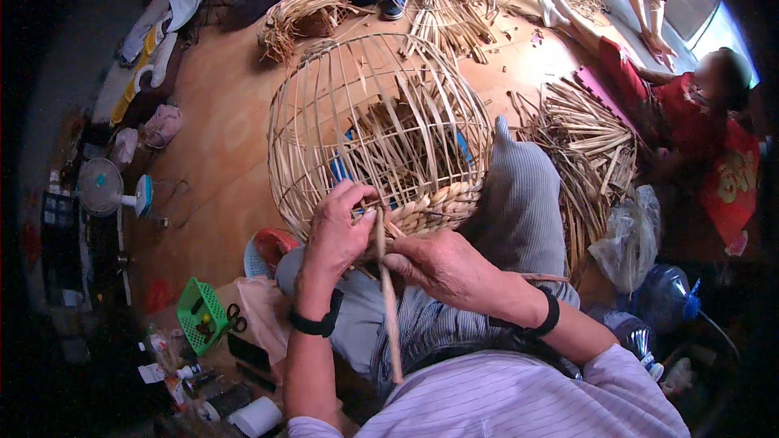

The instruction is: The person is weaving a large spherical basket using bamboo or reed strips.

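**A:** How far along are you on that round, see-through basket of pale tan rods (418, 118)? It's right in front of your lap, beside your grey ribbed trouser leg (523, 195).

**B:** Early-ish, I'd say. You've got a thick, glossy straw-coloured woven band (438, 204) along the near right edge, but the ribs above it are bare, so most of the filling-in looks left to do.

**A:** And your hands?

**B:** Your left hand (341, 219) has thumb and forefinger pinched in on the basket's near edge. Your right hand (442, 268) is curled beside the long, light-brown strand (389, 308); its fingertips are hidden, so can't tell if they're gripping.
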A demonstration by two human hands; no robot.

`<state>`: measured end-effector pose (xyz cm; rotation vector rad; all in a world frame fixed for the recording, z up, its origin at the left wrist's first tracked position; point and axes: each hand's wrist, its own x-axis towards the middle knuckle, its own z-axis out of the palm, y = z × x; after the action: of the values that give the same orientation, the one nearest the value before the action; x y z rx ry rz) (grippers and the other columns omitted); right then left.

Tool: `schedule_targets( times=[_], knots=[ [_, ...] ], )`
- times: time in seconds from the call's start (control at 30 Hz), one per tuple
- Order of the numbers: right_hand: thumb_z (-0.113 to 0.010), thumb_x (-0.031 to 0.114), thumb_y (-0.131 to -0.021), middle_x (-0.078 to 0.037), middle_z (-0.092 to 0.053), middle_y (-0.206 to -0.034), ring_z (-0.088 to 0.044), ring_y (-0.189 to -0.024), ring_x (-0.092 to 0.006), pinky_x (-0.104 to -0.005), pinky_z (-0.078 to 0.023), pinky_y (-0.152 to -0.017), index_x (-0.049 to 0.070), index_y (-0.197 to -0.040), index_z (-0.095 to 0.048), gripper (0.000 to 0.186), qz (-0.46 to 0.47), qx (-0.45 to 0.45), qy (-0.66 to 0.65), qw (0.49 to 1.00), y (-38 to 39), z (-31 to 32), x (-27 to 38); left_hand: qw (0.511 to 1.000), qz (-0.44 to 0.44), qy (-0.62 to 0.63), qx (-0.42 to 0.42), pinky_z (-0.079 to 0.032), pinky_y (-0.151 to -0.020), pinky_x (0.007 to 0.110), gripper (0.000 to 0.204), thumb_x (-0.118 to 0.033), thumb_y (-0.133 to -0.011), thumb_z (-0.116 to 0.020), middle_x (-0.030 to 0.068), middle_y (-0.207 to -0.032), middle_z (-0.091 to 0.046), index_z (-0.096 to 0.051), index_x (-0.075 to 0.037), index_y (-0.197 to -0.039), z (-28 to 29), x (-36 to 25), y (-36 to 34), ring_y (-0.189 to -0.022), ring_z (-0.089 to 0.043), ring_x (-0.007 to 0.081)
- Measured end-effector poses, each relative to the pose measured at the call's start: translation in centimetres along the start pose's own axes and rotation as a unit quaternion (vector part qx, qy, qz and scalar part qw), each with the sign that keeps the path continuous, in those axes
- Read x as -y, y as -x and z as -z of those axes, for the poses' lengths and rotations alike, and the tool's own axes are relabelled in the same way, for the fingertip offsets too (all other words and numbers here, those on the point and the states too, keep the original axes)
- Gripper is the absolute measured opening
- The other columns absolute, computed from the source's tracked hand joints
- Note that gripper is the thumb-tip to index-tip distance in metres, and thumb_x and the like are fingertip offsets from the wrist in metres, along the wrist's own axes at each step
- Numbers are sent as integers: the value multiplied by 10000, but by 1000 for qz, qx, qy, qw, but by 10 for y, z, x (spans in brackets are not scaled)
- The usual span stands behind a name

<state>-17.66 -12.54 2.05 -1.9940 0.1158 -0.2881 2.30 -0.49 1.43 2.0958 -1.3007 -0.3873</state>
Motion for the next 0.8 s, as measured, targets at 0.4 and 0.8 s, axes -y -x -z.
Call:
schedule_targets(
  times=[0.4, 0.8],
  knots=[
    [-810, 268, -905, -170, -666, -1083, -717, -908, -439, -535, -569, -745, 85, -1179, -648, 367, 19, -129, 153, 980, -13, 1, -53, 990, 81, 108, -33, -581, -806, 388, 227, -44, -928, -767, 147, -961, -763, -718, -22, -1148, -13, 6, -1, -895, -763, 272],
    [-793, 227, -885, -103, -623, -988, -725, -799, -356, -484, -579, -632, 135, -1193, -639, 357, 42, -136, 249, 958, -28, -18, -53, 908, 117, 357, 186, -525, -1074, 337, 328, -227, -1050, -703, 51, -1206, -770, -742, 1, -1282, 25, 43, -21, -1185, -684, 138]
  ],
)
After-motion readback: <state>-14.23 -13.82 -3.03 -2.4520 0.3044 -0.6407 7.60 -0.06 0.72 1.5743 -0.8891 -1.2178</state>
